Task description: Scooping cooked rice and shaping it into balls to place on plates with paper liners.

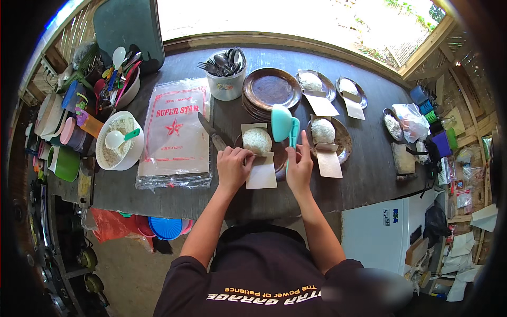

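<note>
My right hand [299,166] holds a teal rice mould scoop [281,123] by its handle, the round cup pointing up and away. In front of me a dome of white rice [257,140] sits on brown paper [262,177] laid over a dark plate [280,168]. At the left side of that rice, my left hand [234,168] pinches the paper near its fold, the fingers closed. Just right stands another plate [344,140] with a rice dome [322,130] on folded paper [329,164]. Two further plates with rice and paper lie behind.
A knife [211,132] rests on a plastic-wrapped stack of brown paper [175,129]. Left of it is a white rice bowl [132,153] with a spoon. Beyond my hands stand a tub of spoons and forks [227,87] and stacked dark plates [272,89]. A white refrigerator [369,232] is below right.
</note>
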Action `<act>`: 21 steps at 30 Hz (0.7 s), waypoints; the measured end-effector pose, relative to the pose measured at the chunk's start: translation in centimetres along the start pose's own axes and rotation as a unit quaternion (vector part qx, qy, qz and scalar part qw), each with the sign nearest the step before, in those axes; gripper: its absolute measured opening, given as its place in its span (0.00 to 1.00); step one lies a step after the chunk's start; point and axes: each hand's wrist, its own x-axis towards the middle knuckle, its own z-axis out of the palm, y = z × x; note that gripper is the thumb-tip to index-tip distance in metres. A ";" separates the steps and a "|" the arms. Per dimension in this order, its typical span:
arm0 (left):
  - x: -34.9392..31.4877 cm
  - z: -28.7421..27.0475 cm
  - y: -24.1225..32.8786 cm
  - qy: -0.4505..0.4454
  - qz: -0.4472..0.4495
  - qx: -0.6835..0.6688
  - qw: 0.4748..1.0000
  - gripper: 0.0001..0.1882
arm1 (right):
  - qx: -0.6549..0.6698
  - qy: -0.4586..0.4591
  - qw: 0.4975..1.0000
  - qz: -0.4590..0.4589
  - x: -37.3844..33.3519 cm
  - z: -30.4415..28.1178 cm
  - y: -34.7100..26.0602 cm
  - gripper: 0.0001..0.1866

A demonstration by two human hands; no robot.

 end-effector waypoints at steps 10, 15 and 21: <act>-0.7 -1.4 2.1 0.044 -0.043 -0.010 0.998 0.14 | 0.483 -0.102 0.809 0.318 -1.5 -2.0 -1.4 0.23; -1.5 -2.8 3.9 0.051 -0.205 -0.275 0.938 0.25 | 0.486 -0.203 0.773 0.353 -3.2 -0.4 -3.0 0.22; -2.3 -6.2 3.0 0.117 -0.335 -0.497 0.792 0.26 | 0.431 -0.328 0.755 0.371 -4.4 2.2 -5.1 0.24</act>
